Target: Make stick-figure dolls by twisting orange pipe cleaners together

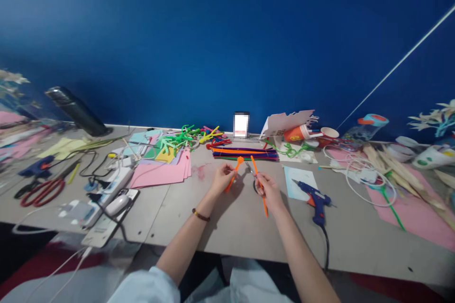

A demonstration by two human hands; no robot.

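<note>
My left hand [223, 177] pinches an orange pipe cleaner [240, 160] whose top end is curled into a small rounded head. In my right hand [269, 190] is a straight orange pipe cleaner [265, 207], its ends showing above and below the fingers. Small scissors [249, 167] with a dark handle are also in that hand, blades pointing up and left. The two hands are apart over the front middle of the table. Just beyond them lies a bundle of pipe cleaners [245, 153] in purple, orange and other colours.
A blue glue gun [316, 201] lies right of my right hand. Pink paper sheets [159, 173], a power strip [108, 194] and red-handled scissors [44, 191] are at left. A phone [241, 125] stands against the blue wall. Green bent pipe cleaners [181, 141] are heaped behind the paper.
</note>
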